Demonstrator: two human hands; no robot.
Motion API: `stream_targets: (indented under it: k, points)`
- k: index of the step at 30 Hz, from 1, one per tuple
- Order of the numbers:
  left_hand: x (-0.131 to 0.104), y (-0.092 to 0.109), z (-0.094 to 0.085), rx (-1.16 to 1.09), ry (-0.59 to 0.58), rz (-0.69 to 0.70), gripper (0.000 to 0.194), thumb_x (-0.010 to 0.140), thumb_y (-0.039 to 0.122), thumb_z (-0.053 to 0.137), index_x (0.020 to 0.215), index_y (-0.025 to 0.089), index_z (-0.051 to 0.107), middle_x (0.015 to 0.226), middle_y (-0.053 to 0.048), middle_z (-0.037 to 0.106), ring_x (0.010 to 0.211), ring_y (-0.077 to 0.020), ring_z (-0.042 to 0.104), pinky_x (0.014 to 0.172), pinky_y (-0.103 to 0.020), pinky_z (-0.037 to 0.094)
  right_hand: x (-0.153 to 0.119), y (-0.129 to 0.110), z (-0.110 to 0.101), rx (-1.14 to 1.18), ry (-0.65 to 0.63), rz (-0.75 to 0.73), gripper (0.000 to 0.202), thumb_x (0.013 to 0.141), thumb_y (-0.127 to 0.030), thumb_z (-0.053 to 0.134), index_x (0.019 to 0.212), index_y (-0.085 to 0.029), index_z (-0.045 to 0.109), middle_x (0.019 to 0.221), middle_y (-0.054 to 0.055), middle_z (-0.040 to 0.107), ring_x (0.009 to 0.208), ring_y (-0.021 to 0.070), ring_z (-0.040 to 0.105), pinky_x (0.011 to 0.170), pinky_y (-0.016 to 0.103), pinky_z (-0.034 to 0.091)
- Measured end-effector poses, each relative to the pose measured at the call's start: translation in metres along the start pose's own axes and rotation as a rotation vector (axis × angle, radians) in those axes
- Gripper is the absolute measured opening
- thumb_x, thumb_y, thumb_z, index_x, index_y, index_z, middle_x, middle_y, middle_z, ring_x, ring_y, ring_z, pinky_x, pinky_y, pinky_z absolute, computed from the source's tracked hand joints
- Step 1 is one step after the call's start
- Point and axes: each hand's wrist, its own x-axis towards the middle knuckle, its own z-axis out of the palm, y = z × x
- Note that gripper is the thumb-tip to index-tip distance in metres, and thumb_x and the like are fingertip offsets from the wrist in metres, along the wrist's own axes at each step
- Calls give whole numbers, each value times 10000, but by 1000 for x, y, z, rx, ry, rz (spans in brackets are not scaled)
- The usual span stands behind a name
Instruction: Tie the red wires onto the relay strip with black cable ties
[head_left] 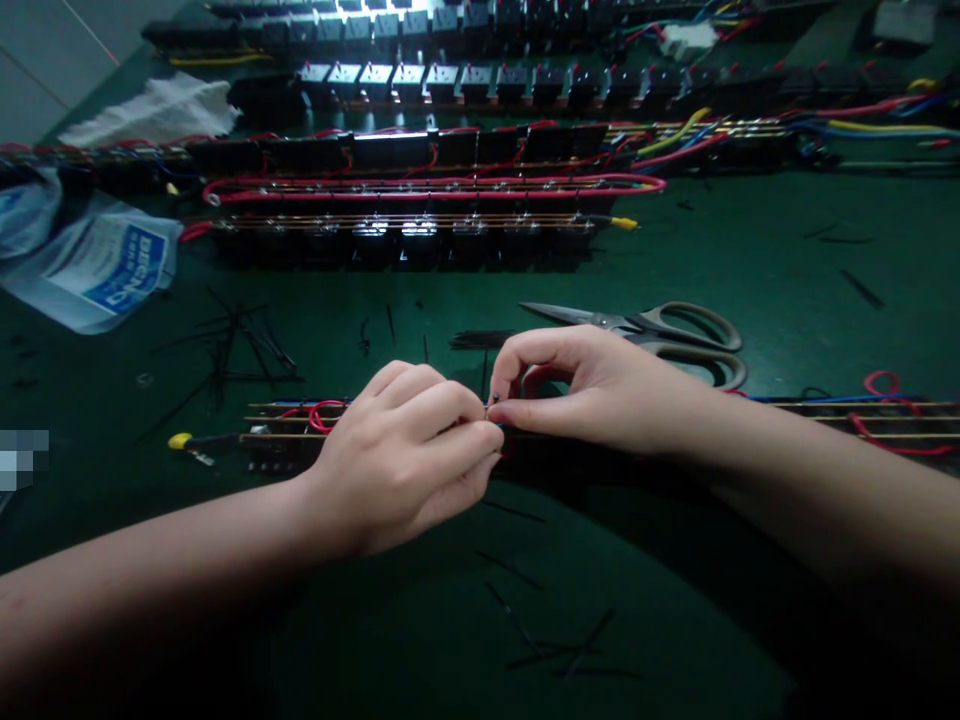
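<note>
Left hand (409, 455): head view, fingers curled over the strip; I cannot tell what they grip.
Right hand (592, 390): thumb and forefinger seem to pinch a tiny dark piece (496, 400).
Wired strip (281, 425): spans 9 to 3 o'clock beneath both.
Pinch point: a loosened pinch could drop the piece; fingers hide most of it.
Strip edges: near side lost in shadow, right end cut off.

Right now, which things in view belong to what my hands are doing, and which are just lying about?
Belonging:
- left hand
- right hand
- near wired strip under them
- probably scissors, dark bundle

Apparently lying about:
- printed plastic bag
- white cloth
- scattered black strips
</note>
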Motion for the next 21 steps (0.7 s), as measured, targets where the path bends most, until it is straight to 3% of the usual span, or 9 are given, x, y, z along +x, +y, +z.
stream_targets:
  k: [6,13,21]
  points:
    - [6,-2,-6,-167,-64,-120,137,940,176,547,874,145,663,889,-43,653,812,-157,517,744,-305,430,-1,-1,-1,-36,-4,-39,76,770,-240,675,733,-174,669,770,4,678,724,145,632,660,279,503]
    - [8,-2,-9,-264,-146,-248,138,950,217,548,870,170,651,875,-24,633,816,-160,514,720,-304,421,-2,-3,-2,-46,-21,-37,44,774,-208,654,757,-178,681,780,-3,679,730,139,633,676,273,500]
    - [10,-2,-11,-285,-164,-278,128,924,192,549,815,172,612,846,-27,611,801,-163,510,702,-306,409,-2,-3,-1,-64,-13,-25,52,769,-223,652,755,-181,681,792,5,689,756,155,640,706,293,497]
